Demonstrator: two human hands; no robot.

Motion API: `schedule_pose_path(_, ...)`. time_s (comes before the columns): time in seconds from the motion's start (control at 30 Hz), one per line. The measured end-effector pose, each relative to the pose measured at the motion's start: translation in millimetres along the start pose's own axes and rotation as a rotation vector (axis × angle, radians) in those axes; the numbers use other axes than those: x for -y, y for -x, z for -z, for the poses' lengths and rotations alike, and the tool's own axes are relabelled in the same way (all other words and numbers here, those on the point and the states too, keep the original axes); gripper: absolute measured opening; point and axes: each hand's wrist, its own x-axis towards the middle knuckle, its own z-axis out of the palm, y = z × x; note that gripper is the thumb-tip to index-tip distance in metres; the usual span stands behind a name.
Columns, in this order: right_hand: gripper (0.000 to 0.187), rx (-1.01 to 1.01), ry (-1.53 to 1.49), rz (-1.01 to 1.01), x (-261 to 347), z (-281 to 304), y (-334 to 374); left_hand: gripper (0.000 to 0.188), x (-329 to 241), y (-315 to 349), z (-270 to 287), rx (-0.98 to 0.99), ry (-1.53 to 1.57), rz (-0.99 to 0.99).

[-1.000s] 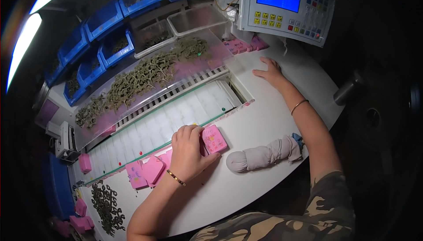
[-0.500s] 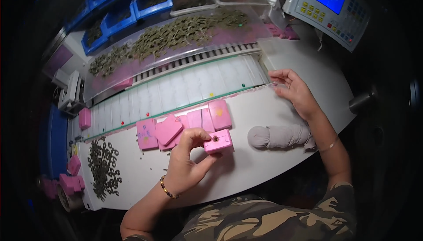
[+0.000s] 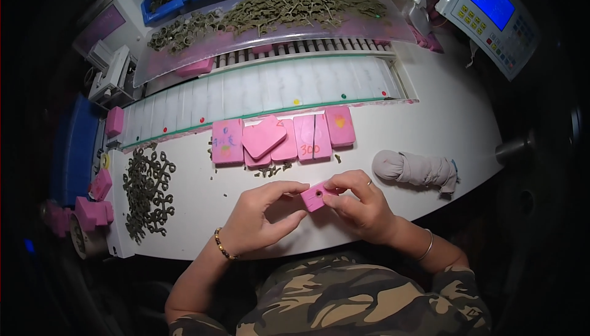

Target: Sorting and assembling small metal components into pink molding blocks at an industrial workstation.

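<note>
A small pink block (image 3: pixel 312 201) with a round dark hole is held up near the table's front edge. My right hand (image 3: pixel 362 207) pinches its right end between thumb and fingers. At the block's left end, my left hand (image 3: pixel 261 216) has its index finger and thumb at the upper and lower edges. Beyond my hands lies a row of pink foam pieces, among them a marked block (image 3: pixel 227 142), a loose slab (image 3: pixel 264 136) on top of others, a banded block (image 3: pixel 312 138) and a narrower block (image 3: pixel 340 127). Small dark metal bits (image 3: pixel 270 170) are scattered in front of them.
Dark ring-ended metal parts (image 3: pixel 147 191) are heaped at left. A grey cloth roll (image 3: pixel 415 170) lies at right. Behind is a white slatted strip (image 3: pixel 258 93) with coloured pins, then a clear tray (image 3: pixel 215 44) of metal parts, blue bins (image 3: pixel 163 4) and a keypad control box (image 3: pixel 491 16).
My right hand has come from the far right down to the block and grips it. The block is lower and turned. The whole view has shifted.
</note>
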Motion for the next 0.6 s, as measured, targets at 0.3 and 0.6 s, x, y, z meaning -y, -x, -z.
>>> schedule_pose_path(0.3, 0.037, -0.046, 0.07, 0.078, 0, -11, 3, 0.02, 25, -1, -35, -0.428, 0.37, 0.11)
schedule_pose_path(0.6, 0.026, -0.121, 0.063, 0.226, 2, -14, 23, 0.021, 12, -12, -15, 0.017, 0.422, 0.235)
